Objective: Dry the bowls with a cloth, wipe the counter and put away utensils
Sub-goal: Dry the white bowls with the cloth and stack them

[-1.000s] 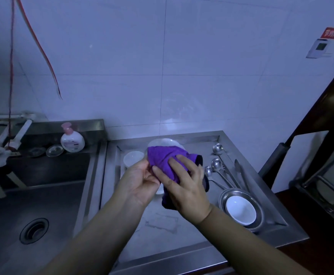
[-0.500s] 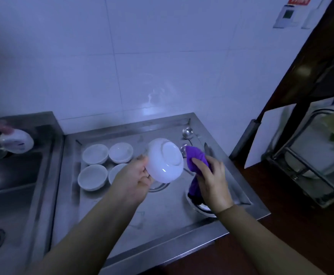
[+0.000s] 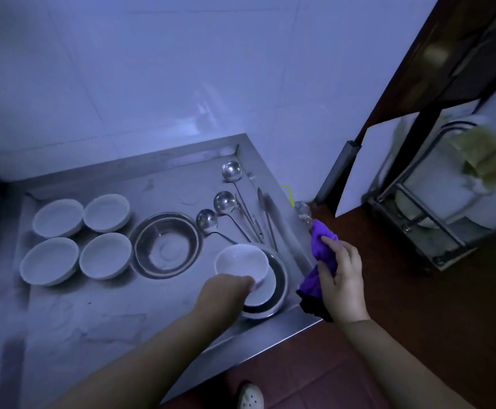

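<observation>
- Left hand grips the near rim of a white bowl, fingers clamped on it. The bowl sits upright over a second white bowl, inside a shallow steel dish near the right front corner of the counter.
- Right hand is just off the counter's right edge, fingers closed around a bunched purple cloth. Cloth is not touching any bowl.
- Four white bowls sit upright in a two-by-two block at the left of the counter. A larger steel bowl sits between that block and the dish.
- Three ladles and what look like tongs lie at the right rear, handles running toward the dish.
- Step in hand, as I read it: picking up or setting down the top bowl. Can't tell which.
- To do it well: move the bowl straight up or down so it doesn't drag the one under it. A rim pinch on wet glaze is weak, so get the thumb inside and fingers under.
- If drying: spread the cloth flat in the palm first, since a bunched wad misses the base ring.
- Risk: the dish sits near the counter's edge, so a sideways knock could send it to the floor.
</observation>
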Demonstrator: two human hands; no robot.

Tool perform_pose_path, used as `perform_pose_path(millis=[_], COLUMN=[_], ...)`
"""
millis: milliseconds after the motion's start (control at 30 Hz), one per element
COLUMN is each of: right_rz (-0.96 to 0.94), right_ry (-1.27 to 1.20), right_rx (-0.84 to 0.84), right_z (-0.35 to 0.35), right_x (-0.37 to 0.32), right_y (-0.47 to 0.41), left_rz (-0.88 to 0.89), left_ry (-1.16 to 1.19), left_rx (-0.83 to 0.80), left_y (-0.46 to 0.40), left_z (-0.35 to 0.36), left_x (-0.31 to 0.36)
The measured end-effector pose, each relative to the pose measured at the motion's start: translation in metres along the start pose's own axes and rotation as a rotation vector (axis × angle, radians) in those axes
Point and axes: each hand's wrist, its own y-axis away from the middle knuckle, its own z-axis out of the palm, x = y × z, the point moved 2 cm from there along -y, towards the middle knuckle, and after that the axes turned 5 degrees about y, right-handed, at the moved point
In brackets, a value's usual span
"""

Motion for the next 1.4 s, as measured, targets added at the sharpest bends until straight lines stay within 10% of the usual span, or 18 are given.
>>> perform_pose_path(millis=[967,1400], right_rz=[0.026,-0.147], right_ry=[-0.127,-0.217], right_rx=[-0.218,-0.305], right_z=[0.041,0.135], right_x=[-0.022,-0.173], right_y=[-0.026,-0.022], left_rz=[0.247,-1.047], left_ry=[-0.078,0.654], left_rx=[0.009,0.464], left_y=[-0.008,0.092], left_z=[0.045,-0.033], left_x=[0.003,-0.228])
